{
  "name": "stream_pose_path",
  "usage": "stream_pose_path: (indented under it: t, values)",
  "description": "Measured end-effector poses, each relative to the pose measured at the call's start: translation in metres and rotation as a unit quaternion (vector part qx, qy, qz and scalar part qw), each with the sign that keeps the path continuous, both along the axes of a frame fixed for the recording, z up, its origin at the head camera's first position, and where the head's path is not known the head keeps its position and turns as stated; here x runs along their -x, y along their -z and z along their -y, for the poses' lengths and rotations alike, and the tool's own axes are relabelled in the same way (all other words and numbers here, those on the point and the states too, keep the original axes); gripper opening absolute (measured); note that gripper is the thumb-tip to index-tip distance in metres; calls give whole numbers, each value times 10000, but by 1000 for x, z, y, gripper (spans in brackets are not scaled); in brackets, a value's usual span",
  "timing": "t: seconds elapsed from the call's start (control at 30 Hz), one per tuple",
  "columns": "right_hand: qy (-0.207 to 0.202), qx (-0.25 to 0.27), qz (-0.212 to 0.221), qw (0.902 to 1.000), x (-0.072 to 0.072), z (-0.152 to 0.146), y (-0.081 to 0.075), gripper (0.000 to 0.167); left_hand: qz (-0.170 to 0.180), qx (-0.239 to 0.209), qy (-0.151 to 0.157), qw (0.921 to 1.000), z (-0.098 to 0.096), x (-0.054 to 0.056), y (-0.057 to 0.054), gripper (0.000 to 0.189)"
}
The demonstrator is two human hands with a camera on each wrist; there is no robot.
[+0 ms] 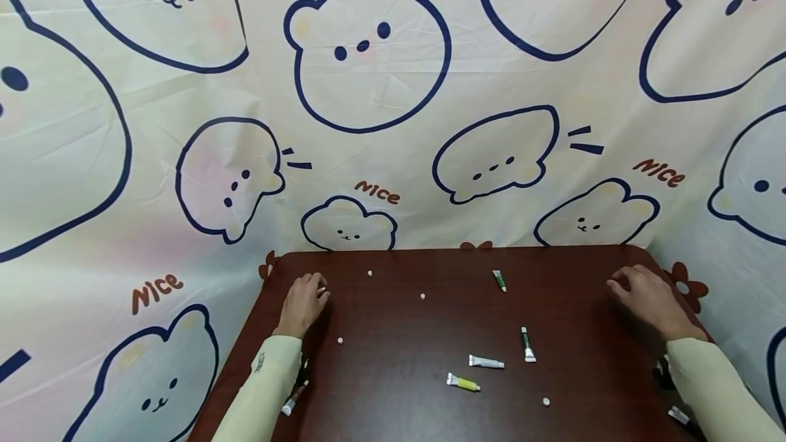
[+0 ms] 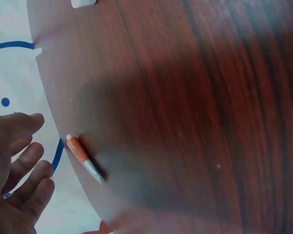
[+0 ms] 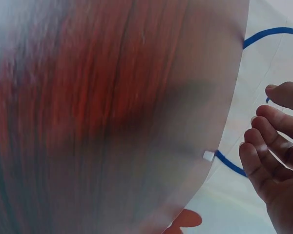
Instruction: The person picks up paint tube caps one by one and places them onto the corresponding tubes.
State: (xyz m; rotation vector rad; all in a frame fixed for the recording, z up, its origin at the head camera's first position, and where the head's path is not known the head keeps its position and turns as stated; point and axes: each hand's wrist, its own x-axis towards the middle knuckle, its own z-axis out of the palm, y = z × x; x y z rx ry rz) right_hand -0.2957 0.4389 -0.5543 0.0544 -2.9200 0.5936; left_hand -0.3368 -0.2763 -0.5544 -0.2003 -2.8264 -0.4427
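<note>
My left hand (image 1: 303, 302) hovers over the table's left side, fingers loosely bent with nothing between them. Close to it in the left wrist view lies a small orange paint tube (image 2: 83, 158); the head view mostly hides it behind the fingers. At the right edge my right hand (image 1: 649, 297) also hangs loosely curled, holding nothing. Beside it in the right wrist view is a small white piece (image 3: 209, 155). Between the hands lie a green tube (image 1: 499, 281), a dark green tube (image 1: 527, 345), a white-grey tube (image 1: 486, 362) and a yellow tube (image 1: 463, 382).
Small white caps or pellets, one a white bit (image 1: 340, 340) and another a white bit (image 1: 546, 402), dot the brown table (image 1: 393, 333). A brownish tube (image 1: 295, 398) lies by the left forearm, a dark tube (image 1: 678, 416) by the right. A patterned curtain (image 1: 368, 94) hangs behind.
</note>
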Motion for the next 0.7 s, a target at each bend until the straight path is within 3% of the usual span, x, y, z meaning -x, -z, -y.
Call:
stream_pose_path:
  t: [0.2, 0.4, 0.7]
  values:
    - [80, -41, 106, 9999, 4, -14, -2, 37, -133, -11, 36, 9999, 6, -1, 1, 21]
    - [167, -233, -79, 9996, 5, -21, -3, 34, 78, -11, -85, 9999, 10, -4, 10, 21]
    - [203, -183, 125, 9995, 12, -34, -9, 35, -8, 121, -152, 9998, 13, 3, 9, 22]
